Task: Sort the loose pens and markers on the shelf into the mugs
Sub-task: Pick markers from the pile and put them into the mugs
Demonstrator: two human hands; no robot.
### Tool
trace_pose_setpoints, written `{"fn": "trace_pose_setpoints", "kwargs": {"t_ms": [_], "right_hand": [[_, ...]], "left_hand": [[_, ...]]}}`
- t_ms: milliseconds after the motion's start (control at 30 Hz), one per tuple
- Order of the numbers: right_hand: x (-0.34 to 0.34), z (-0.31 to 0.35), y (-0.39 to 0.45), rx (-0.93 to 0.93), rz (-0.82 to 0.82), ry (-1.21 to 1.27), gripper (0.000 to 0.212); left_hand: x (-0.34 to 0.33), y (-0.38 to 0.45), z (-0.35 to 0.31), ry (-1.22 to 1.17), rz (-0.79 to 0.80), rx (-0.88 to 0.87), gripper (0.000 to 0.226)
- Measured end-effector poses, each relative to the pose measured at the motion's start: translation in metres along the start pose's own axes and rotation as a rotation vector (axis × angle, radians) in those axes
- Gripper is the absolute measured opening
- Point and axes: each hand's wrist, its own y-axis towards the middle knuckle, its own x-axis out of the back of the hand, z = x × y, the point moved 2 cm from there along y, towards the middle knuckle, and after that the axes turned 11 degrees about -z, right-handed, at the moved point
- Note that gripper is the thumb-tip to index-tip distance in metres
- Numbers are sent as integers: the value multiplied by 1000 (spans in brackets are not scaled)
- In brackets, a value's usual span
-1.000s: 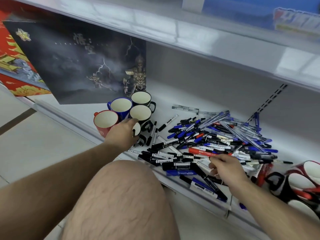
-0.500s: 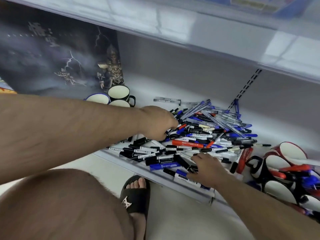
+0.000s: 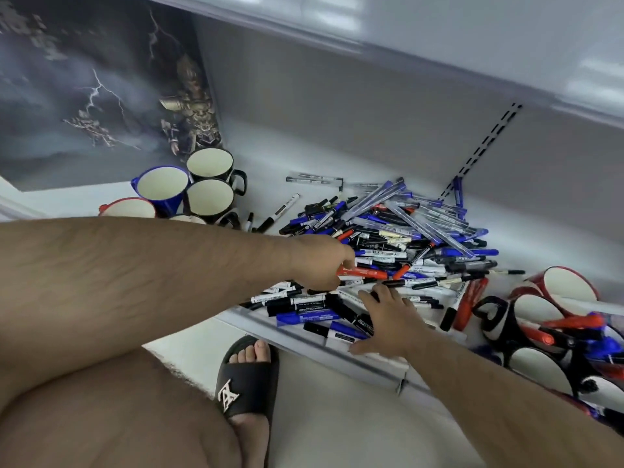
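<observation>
Head view shows the left hand (image 3: 317, 265) reaching across into the pile, its fingers curled around the near end of a red marker (image 3: 363, 273); whether the marker is lifted or only gripped where it lies cannot be told. Just beside it, nearer the shelf edge, the right hand (image 3: 385, 320) rests flat with straight, spread fingers on black and blue markers, holding nothing. Beyond both hands spreads the heap of pens and markers (image 3: 405, 238), still large and mixed in colour. Well off to the left hand's side stand five mugs (image 3: 209, 197), and those whose insides show look empty. Off past the right hand, another group of mugs (image 3: 553, 298) already holds a few red and blue markers. The sorting seems barely begun: most of the heap remains on the shelf (image 3: 337, 346).
</observation>
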Motion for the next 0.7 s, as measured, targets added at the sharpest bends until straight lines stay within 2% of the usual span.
{"fn": "trace_pose_setpoints", "kwargs": {"t_ms": [167, 267, 433, 600, 700], "right_hand": [[1, -5, 4, 54, -20, -114, 106], [-1, -7, 3, 51, -49, -97, 102], [-6, -10, -1, 130, -55, -136, 109], [-2, -4, 3, 264, -57, -286, 110], [2, 8, 9, 325, -47, -322, 121]], "left_hand": [[-7, 1, 3, -45, 25, 37, 41], [-14, 0, 4, -53, 55, 25, 41], [-16, -4, 6, -35, 77, 12, 41], [-18, -3, 4, 0, 100, 8, 44], [-19, -1, -1, 8, 117, -3, 44]]}}
